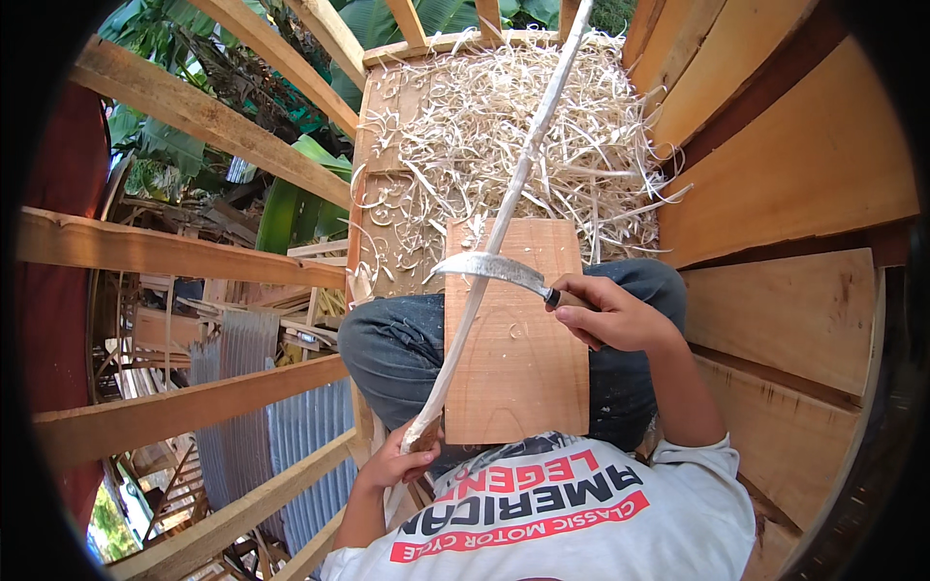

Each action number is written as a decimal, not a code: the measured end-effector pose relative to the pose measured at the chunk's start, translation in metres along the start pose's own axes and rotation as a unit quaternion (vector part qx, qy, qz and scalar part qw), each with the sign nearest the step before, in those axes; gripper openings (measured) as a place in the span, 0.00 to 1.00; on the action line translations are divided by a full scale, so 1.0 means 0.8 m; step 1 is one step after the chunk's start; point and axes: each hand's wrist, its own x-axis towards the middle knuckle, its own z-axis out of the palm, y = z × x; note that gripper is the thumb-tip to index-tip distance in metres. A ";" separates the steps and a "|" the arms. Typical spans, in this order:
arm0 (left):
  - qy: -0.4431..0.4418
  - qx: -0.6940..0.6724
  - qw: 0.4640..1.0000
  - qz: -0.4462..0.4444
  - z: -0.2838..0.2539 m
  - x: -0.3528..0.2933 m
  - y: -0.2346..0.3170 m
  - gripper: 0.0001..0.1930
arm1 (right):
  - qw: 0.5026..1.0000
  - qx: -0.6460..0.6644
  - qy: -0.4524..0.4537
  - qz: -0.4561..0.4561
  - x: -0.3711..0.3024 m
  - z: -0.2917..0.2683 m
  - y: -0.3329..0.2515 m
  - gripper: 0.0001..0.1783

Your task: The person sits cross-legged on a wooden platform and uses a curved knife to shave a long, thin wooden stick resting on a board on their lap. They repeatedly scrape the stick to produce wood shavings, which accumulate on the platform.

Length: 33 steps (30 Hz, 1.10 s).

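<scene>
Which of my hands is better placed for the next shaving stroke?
Probably your right hand: it grips the curved knife, positioned over the pale stick. Your left hand holds the stick's near end.

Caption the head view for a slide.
Right hand holds a curved knife across a stick in the left hand; shavings lie beyond.

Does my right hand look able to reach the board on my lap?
Likely yes: the right hand is near the board and nothing seems between them, though it's holding the knife.

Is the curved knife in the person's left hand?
No, the right hand grips the curved knife, and the left hand holds the pale stick.
</scene>
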 end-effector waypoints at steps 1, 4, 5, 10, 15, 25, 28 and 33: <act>0.001 0.005 1.000 -0.012 -0.008 -0.004 -0.005 0.21 | 1.000 0.014 -0.016 0.002 -0.003 0.000 -0.004 0.15; 0.012 0.018 0.999 -0.048 -0.024 -0.009 -0.010 0.21 | 0.995 0.013 0.085 -0.043 0.004 0.004 -0.004 0.14; 0.022 0.014 0.998 -0.061 -0.027 -0.010 -0.014 0.21 | 0.986 0.002 0.150 -0.073 0.012 0.008 0.004 0.14; 0.032 -0.025 0.995 -0.089 -0.054 -0.013 -0.043 0.22 | 0.984 -0.169 -0.003 -0.064 0.014 0.020 0.024 0.16; 0.026 -0.050 0.992 -0.113 -0.063 0.001 -0.040 0.22 | 0.976 -0.069 0.205 -0.038 0.019 0.020 0.031 0.17; 0.013 -0.076 0.989 -0.126 -0.072 0.002 -0.042 0.23 | 0.968 -0.052 0.234 -0.070 0.031 0.016 0.045 0.16; 0.008 -0.074 0.988 -0.133 -0.067 0.007 -0.040 0.24 | 0.947 0.007 0.308 -0.096 0.041 0.000 0.027 0.15; 0.015 -0.071 0.989 -0.129 -0.073 0.005 -0.045 0.24 | 0.979 -0.060 0.171 -0.091 0.034 0.005 0.040 0.18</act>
